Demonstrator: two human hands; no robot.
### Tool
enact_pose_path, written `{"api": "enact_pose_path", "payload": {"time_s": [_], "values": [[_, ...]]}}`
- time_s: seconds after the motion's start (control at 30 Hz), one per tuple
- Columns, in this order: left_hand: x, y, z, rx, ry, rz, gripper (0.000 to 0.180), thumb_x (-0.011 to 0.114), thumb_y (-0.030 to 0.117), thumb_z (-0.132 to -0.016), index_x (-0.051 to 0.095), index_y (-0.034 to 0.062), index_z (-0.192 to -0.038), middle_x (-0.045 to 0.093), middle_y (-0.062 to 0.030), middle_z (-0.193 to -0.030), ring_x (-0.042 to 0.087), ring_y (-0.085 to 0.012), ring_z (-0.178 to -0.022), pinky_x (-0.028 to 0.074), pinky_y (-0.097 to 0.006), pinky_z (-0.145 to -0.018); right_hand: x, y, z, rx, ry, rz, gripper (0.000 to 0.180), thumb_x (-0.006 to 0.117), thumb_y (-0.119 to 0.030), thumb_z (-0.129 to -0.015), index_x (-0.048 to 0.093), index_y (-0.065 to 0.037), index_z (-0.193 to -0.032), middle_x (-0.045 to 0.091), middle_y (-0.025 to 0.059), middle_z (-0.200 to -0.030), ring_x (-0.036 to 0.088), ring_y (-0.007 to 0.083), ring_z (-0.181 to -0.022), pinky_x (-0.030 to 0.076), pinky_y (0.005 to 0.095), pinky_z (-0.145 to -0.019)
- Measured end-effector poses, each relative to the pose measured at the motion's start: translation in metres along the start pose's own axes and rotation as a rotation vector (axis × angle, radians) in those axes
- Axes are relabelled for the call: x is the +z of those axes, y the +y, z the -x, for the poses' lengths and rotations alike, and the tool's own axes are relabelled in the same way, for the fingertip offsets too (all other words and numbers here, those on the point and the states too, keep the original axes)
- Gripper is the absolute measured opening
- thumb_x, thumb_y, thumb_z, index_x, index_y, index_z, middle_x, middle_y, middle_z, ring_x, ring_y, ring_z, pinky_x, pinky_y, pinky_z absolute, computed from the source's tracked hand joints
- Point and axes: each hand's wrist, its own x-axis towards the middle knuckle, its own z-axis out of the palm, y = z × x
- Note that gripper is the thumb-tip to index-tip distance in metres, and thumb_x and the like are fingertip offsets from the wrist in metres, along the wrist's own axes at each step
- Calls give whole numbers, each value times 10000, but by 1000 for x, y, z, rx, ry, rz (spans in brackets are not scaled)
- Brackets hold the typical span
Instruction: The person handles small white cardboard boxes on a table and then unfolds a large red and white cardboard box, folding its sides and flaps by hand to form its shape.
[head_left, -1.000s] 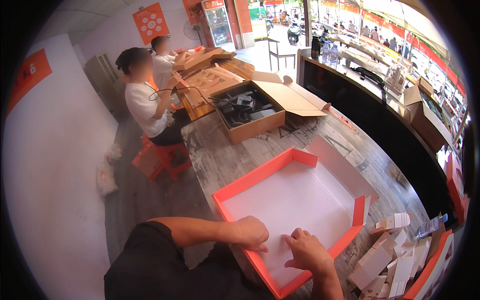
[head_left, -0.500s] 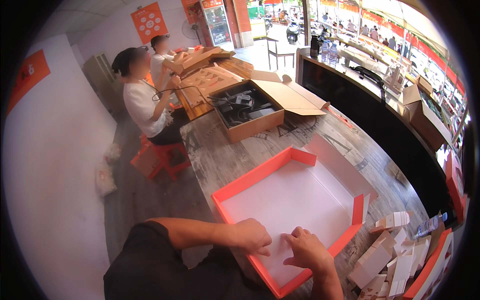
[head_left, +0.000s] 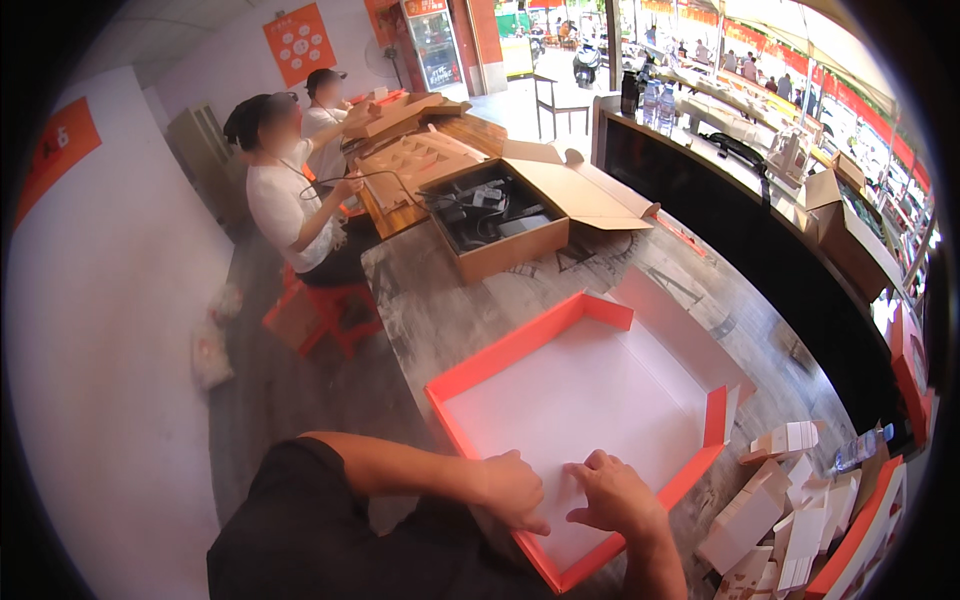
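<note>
With the middle of the view taken as the hub, a shallow red-walled carton tray (head_left: 580, 400) is set at five o'clock on a grey wood-patterned table (head_left: 430, 305). Both hands are held over its near part, the white floor being stretched out beyond them toward twelve and one o'clock. The left hand (head_left: 515, 490) is bent across the near-left wall, its fingers partly curled; whether the wall is pinched cannot be told. The right hand (head_left: 615, 495) is spread just beside it, thumb apart from fingers, with nothing gripped. From the right hand, the tray's near corner is found at seven o'clock, and an opened pale flap (head_left: 670, 325) at one o'clock.

Large dark characters are printed on the tabletop at two o'clock. White markings are carried by a red poster (head_left: 300, 45) at eleven o'clock, and dark characters by an orange-red sign (head_left: 60, 155) at ten. Lettering is also shown on a glass-fronted fridge (head_left: 432, 45) near twelve.
</note>
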Motion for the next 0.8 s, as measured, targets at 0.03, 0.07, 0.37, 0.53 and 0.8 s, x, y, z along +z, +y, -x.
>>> {"api": "enact_pose_path", "payload": {"time_s": [0.03, 0.07, 0.37, 0.53, 0.8], "values": [[0, 1, -1, 4, 24, -1, 746, 423, 656, -986, 739, 15, -770, 705, -184, -849, 687, -395, -824, 506, -484, -763, -2, 0, 0, 9, -17, 2, 694, 896, -334, -707, 621, -119, -1307, 615, 145, -1169, 618, 338, -1104, 535, 453, -902], [-3, 0, -1, -6, 11, -13, 748, 421, 659, -985, 740, 16, -774, 705, -184, -849, 688, -394, -828, 500, -482, -768, -4, 0, 0, 9, -7, 1, 693, 895, -333, -708, 622, -118, -1307, 616, 147, -1169, 618, 340, -1105, 535, 452, -905], [-7, 3, -4, -51, -28, 39, 708, 462, 644, -973, 742, 27, -768, 701, -177, -838, 680, -378, -804, 497, -475, -734, -3, 1, -1, 2, 7, -24, 682, 887, -339, -720, 628, -107, -1306, 619, 156, -1169, 615, 347, -1123, 534, 453, -920], [4, 3, 9, 6, 114, 34, 643, 516, 596, -970, 737, 37, -741, 681, -161, -835, 676, -356, -812, 512, -467, -702, -3, 1, 0, 12, -19, -24, 681, 884, -341, -725, 626, -110, -1312, 619, 159, -1176, 610, 346, -1136, 532, 454, -925], [4, 4, 13, 19, 102, 26, 571, 530, 555, -977, 750, 58, -800, 676, -139, -906, 650, -333, -912, 524, -457, -736, -2, 3, 0, 13, -3, -27, 689, 883, -338, -727, 621, -121, -1326, 619, 149, -1183, 608, 339, -1144, 532, 452, -929]]}}
